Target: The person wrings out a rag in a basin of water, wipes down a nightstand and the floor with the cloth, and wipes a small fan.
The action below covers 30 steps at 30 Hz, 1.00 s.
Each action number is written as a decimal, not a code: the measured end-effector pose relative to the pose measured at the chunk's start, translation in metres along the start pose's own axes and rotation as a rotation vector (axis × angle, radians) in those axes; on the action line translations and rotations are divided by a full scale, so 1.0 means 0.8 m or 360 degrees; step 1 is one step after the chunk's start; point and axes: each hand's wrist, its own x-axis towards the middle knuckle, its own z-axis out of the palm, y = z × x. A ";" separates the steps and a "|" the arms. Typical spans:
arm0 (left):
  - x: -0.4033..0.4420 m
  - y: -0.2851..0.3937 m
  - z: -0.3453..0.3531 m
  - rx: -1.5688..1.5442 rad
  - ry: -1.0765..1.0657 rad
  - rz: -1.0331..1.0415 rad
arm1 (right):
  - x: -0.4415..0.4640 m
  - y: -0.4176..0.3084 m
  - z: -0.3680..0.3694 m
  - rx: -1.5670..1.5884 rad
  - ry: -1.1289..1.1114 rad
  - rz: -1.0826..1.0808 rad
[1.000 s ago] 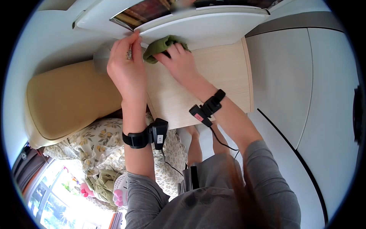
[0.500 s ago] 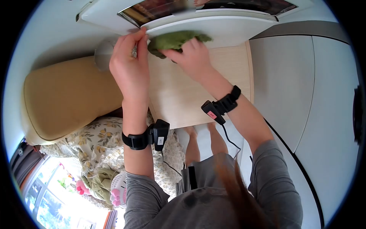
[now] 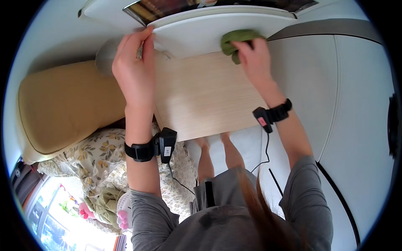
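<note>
Green cloth (image 3: pixel 235 37) held at the right part of the white panel (image 3: pixel 192 37).
The right hand (image 3: pixel 256 62) grasps the cloth between thumb and fingers, with the cloth against the panel's face near its lower right edge. The left hand (image 3: pixel 134 69) grips the panel's left corner with thumb and fingertips. Relative to the panel, a wooden tabletop (image 3: pixel 205 92) extends below, a tan cushion (image 3: pixel 71 104) lies to the lower left, and a white cabinet (image 3: pixel 305 83) stands to the right.

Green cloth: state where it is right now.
In the head view, the green cloth is near the top, right of centre, in the right hand at the white panel's right part.
</note>
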 end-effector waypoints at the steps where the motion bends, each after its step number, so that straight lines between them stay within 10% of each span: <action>1: 0.000 0.001 0.001 -0.0018 0.0008 0.0001 | 0.007 0.007 -0.022 0.0090 0.0105 0.0152; 13: -0.006 -0.004 0.004 -0.0146 -0.0032 -0.0143 | -0.027 -0.008 0.082 0.0416 0.0357 0.1084; 21: -0.004 -0.001 0.001 -0.0134 -0.0057 -0.0144 | 0.056 -0.168 0.049 0.0835 0.0083 0.0496; 30: -0.003 -0.002 -0.001 -0.0184 -0.0025 -0.0121 | 0.009 -0.122 0.088 0.0483 -0.0279 0.0370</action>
